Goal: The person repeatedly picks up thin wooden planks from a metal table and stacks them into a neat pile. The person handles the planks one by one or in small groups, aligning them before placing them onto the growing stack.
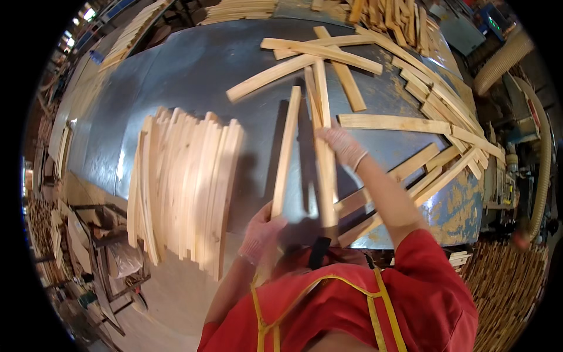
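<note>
My left hand (264,232), in a thin pale glove, is closed around the near end of a wooden strip (287,149). That strip points away from me, tilted above the metal tabletop. My right hand (343,144), gloved too, grips another wooden strip (325,188) about midway along its length; a narrower strip lies close against it on the left. The right thumb and some fingertips are hidden. Left of my hands stands a row of pale strips (190,182), packed side by side. Beyond my right hand several loose strips (322,53) lie crossed over one another.
The grey metal table (193,76) spreads ahead of me. More strips (446,111) are heaped along its right side, with sawdust about them. A ribbed hose (503,61) hangs at the far right. A metal cart (111,252) stands at the lower left, and stacked wood (510,293) at the lower right.
</note>
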Demonstrator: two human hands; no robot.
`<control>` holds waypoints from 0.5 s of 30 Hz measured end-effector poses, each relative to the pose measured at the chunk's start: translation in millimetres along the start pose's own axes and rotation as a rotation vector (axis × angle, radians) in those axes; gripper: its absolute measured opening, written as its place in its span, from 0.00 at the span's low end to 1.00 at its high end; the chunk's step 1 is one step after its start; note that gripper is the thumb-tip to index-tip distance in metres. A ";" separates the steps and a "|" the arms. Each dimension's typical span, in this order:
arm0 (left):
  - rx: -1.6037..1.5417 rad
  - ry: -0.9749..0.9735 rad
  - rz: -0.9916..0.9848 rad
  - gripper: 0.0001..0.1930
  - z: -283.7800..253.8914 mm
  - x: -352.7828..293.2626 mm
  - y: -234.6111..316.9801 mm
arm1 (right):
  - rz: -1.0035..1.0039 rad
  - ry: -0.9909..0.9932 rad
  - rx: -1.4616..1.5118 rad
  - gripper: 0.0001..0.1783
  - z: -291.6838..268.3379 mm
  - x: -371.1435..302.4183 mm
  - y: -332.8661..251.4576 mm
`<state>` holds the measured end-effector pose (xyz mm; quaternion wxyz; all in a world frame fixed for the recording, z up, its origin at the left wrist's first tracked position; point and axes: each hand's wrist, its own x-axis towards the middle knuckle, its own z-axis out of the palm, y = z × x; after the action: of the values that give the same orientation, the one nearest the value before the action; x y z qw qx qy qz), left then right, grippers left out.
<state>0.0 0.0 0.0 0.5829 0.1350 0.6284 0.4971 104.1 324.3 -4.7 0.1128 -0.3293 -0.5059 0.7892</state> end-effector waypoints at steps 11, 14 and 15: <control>0.190 0.002 -0.074 0.41 -65.9 -93.1 -47.4 | 0.248 0.195 -0.549 0.39 205.9 -49.7 104.2; 1.157 0.472 0.149 0.44 -68.8 -89.2 -46.1 | 0.210 -0.021 -0.890 0.43 238.2 -52.4 102.8; 1.473 0.628 0.239 0.45 -71.2 -84.4 -46.6 | 0.202 -0.057 -0.969 0.45 241.8 -50.9 101.6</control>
<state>-18.6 -118.4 1.7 0.0836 0.4045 0.9102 0.0292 5.1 76.2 -7.2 -0.1441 -0.3693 -0.7831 0.4791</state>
